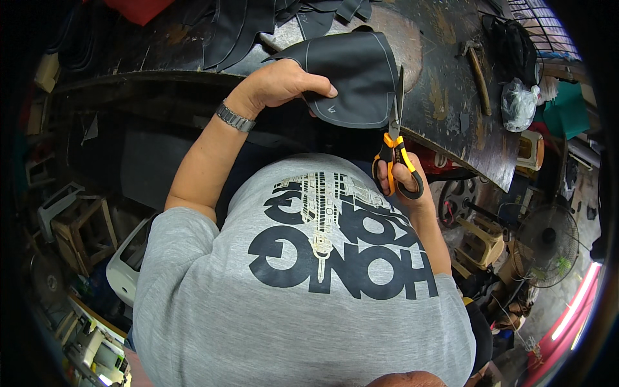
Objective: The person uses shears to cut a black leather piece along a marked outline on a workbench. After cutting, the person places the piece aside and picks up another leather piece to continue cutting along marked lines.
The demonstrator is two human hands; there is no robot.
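Observation:
My left hand (287, 84) pinches the left edge of a black leather-like piece (351, 74), its thumb lying on top and its fingers mostly hidden underneath. Pale marked lines follow the outline of the piece, which is held up over the table's near edge. In my right hand (406, 174) is a pair of scissors (394, 138) with yellow and black handles, fingers through the loops. The blades point away from me at the right edge of the black piece, one over it and one beyond; whether they touch it I cannot tell.
Black cut pieces (242, 29) lie on the dark, worn table (445, 84) at the far side. A hammer (478, 71) and a clear plastic bag (519, 104) sit to the right. A standing fan (547, 245) is at the right, and a wooden stool (84, 232) at the left.

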